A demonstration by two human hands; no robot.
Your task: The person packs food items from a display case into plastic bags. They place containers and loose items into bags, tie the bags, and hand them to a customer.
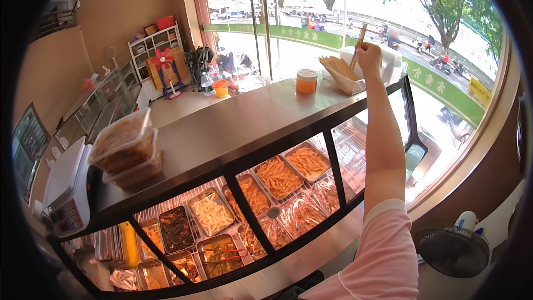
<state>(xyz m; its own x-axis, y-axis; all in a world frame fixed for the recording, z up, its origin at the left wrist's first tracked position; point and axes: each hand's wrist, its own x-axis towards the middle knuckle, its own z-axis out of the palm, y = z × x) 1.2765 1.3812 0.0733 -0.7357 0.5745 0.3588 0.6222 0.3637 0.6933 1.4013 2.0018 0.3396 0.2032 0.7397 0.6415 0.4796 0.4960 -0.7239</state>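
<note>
My right arm reaches far out over the steel counter top [233, 112]. In my right hand [369, 57] is a small bundle of thin sticks [361, 35], probably chopsticks, gripped upright. Just left of the hand, a pale open container [349, 86] holds many wooden sticks [339, 66]. White bags or packaging [391, 66] sit behind my wrist, partly hidden by it. A jar with orange contents and a white lid [307, 81] stands left of the sticks. My left hand is out of view.
Under the counter, a lit glass display case [231, 179] holds several metal trays of food, such as chicken feet [280, 177]. Two stacked plastic food containers [125, 146] and a scale [66, 196] occupy the left end. A black fan [453, 250] stands at right.
</note>
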